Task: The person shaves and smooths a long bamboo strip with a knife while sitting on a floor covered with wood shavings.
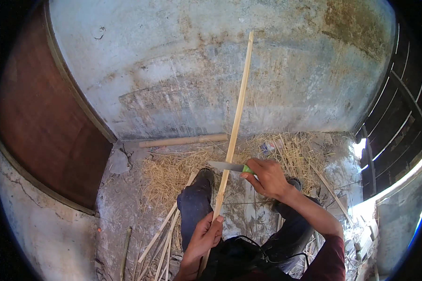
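A long, pale strip of split bamboo (239, 105) slants up and away from my lap, its far end standing out before the wall. My left hand (206, 235) is closed around its lower part, thumb on top. My right hand (267, 177) grips the green handle of a knife (227, 166). The knife's blade points left and lies across the strip, a little above my left hand. Whether the edge bites into the strip I cannot tell.
Pale shavings (171, 175) cover the floor around my feet. More strips (166, 236) lie by my left leg. A bamboo pole (183, 141) rests along the base of the stained wall (183, 70). A brown door panel (47, 112) stands left, dark slats (396, 117) right.
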`<state>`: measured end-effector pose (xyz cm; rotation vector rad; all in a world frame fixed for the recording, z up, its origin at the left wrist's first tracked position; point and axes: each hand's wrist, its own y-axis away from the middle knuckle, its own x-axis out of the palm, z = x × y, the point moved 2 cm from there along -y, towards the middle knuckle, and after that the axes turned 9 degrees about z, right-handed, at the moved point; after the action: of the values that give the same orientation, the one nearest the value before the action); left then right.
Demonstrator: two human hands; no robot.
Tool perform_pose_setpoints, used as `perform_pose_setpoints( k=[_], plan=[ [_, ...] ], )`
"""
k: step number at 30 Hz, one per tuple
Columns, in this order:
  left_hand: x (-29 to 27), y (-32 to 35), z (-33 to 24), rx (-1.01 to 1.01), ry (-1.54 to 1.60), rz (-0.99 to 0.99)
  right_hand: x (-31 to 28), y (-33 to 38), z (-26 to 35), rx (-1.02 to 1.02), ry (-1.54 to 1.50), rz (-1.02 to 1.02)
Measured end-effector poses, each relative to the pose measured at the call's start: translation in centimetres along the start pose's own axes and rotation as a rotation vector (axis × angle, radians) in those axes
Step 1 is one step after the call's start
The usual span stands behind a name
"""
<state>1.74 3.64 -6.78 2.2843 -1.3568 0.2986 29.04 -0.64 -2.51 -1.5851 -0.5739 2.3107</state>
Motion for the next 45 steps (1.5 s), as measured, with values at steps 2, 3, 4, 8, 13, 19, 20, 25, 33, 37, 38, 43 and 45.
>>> perform_pose_setpoints(
  k=[2, 3, 4, 8, 13, 19, 20, 25, 33, 37, 38, 43, 45],
  plan=[
    [-0.4, 0.1, 0.3, 0.006, -0.002, 0.001, 0.0, 0.1, 0.6, -0.103, -0.022, 0.005],
    [-0.5, 0.2, 0.3, 0.011, -0.003, -0.006, -0.5, 0.5, 1.2, -0.185, -0.008, 0.016],
    [-0.5, 0.2, 0.3, 0.012, -0.002, -0.010, -0.7, 0.8, 1.6, -0.263, 0.006, 0.029],
    [0.4, 0.7, -0.3, 0.026, -0.110, -0.008, 0.1, 0.9, 0.3, -0.208, 0.132, 0.033],
    [-0.1, 0.9, -0.3, 0.010, -0.049, -0.035, 0.4, 0.7, -0.4, -0.136, 0.030, 0.061],
    [0.9, 1.1, -0.2, 0.017, -0.074, -0.013, 0.4, -0.3, -1.6, 0.046, 0.108, -0.001],
    [0.9, 1.1, -0.4, 0.028, -0.086, -0.022, 0.1, -0.2, -1.3, 0.071, 0.133, 0.003],
    [0.6, 1.2, -0.1, 0.019, -0.067, 0.008, 0.0, 0.8, 0.6, -0.221, 0.065, 0.035],
    [1.1, 1.8, -0.5, 0.008, -0.096, 0.001, -0.4, -0.2, 0.4, -0.198, 0.034, 0.067],
    [1.2, 2.0, 0.0, 0.028, -0.143, -0.014, -0.9, -0.8, -3.3, 0.034, 0.123, -0.005],
    [1.2, 1.9, -0.1, 0.040, -0.165, -0.025, -1.3, -0.7, -3.8, 0.053, 0.126, -0.001],
    [1.3, 2.2, 0.0, 0.002, -0.148, -0.036, -1.6, -0.8, -1.4, -0.203, 0.094, 0.076],
    [1.0, 2.2, 0.4, 0.025, -0.236, -0.073, -2.4, -1.6, -2.9, -0.138, 0.145, 0.078]
  ],
)
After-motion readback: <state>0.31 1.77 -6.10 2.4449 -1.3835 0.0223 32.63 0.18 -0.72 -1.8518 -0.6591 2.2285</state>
